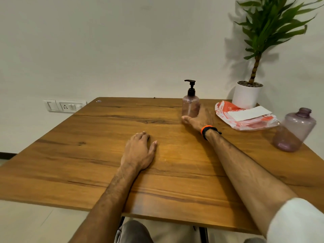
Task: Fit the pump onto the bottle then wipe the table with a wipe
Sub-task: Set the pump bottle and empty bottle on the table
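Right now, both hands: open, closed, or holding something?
Left hand: open, resting flat on the table, holding nothing.
Right hand: wrapped around the base of the small pump bottle, gripping it.

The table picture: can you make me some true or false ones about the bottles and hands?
1. The small bottle has a black pump on top. True.
2. The big bottle has a pump too. False: its neck is open, with no pump or cap.
3. The right hand is at the small bottle, around its base. True.
4. The left hand holds a wipe. False: it rests on the table and holds nothing.
5. The wipes pack lies between the two bottles. True.
6. The plant stands on the left side of the table. False: it is at the far right corner.
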Demonstrator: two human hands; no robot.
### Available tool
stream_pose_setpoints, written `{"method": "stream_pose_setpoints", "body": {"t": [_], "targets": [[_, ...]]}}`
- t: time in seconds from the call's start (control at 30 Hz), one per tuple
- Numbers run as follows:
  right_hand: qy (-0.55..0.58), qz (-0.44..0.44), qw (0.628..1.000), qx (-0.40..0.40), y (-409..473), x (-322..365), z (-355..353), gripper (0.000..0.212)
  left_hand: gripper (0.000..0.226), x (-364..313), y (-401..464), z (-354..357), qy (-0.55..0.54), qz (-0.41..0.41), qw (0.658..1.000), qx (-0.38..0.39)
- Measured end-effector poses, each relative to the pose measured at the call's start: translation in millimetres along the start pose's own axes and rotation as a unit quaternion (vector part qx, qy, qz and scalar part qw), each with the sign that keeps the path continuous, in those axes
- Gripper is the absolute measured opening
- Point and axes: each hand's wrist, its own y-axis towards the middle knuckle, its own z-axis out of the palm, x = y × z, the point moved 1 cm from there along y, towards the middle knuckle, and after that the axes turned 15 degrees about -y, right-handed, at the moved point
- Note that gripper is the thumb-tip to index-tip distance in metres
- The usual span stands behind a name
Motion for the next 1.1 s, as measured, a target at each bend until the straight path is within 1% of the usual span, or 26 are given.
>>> {"method": "stream_pose_setpoints", "body": {"t": [0.1,0.2,0.3,0.37,0.43,0.47,0.57,0.6,0.63,0.8,0.97,1.1], "targets": [[0.001,0.0,1.0,0.004,8,4,6,0.081,0.055,1,1,-1,-0.004,0.0,1.0,0.0],[0.001,-0.003,1.0,0.013,9,8,6,0.085,0.054,3,2,-3,-0.006,-0.001,1.0,0.002],[0.013,-0.002,1.0,0.022,0,5,1,0.09,0.055,6,1,-5,-0.009,-0.003,1.0,0.007],[0.021,-0.004,1.0,0.022,-10,0,-6,0.089,0.055,7,1,-6,-0.011,-0.004,1.0,0.013],[0.012,-0.011,1.0,0.021,-22,-9,-15,0.078,0.055,6,1,-7,-0.01,-0.004,1.0,0.012],[0.003,-0.018,1.0,0.018,-29,-14,-20,0.068,0.055,5,1,-7,-0.01,-0.005,1.0,0.012],[-0.043,-0.05,0.998,-0.01,-49,-34,-40,0.027,0.055,1,-1,-9,-0.015,-0.005,1.0,0.019],[-0.069,-0.059,0.996,-0.016,-56,-43,-50,0.02,0.055,-3,-2,-9,-0.018,-0.002,1.0,0.023],[-0.097,-0.069,0.993,-0.018,-60,-48,-55,0.02,0.054,-2,-3,-10,-0.019,-0.004,0.999,0.027],[-0.207,-0.086,0.975,-0.008,-72,-77,-85,0.039,0.051,-5,-2,-15,-0.04,-0.025,0.998,0.047],[-0.283,-0.095,0.954,0.014,-76,-102,-112,0.041,0.045,-60,20,0,-0.097,0.016,0.995,-0.001],[-0.299,-0.109,0.947,0.026,-78,-117,-126,0.045,0.04,-112,53,26,-0.144,0.039,0.989,0.021]]}}
